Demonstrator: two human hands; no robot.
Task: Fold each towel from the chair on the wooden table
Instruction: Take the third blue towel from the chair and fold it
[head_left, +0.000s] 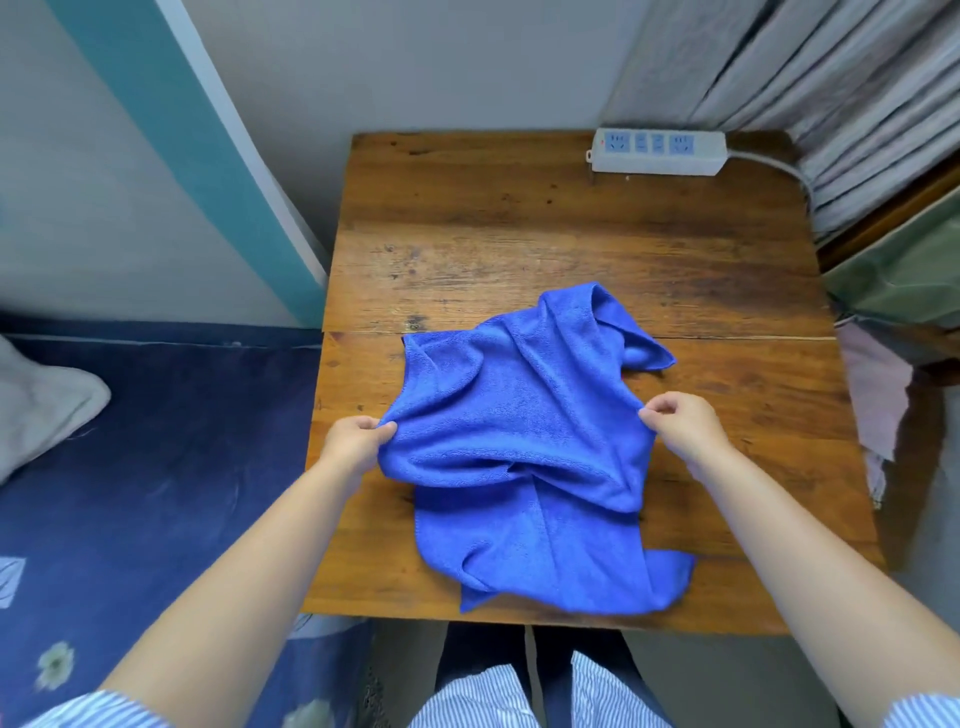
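I have both hands on a crumpled blue towel (524, 447) lying on the wooden table (519, 218).

The towel sits lower centre of the frame, its long axis running from the near table edge up toward the power strip (658, 151) at upper right; my left hand (356, 441) pinches its left edge, fingers curled into the cloth; my right hand (683, 423) pinches its right edge between thumb and curled fingers.

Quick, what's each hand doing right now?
Left hand: gripping the blue towel's left edge.
Right hand: pinching the towel's right edge.
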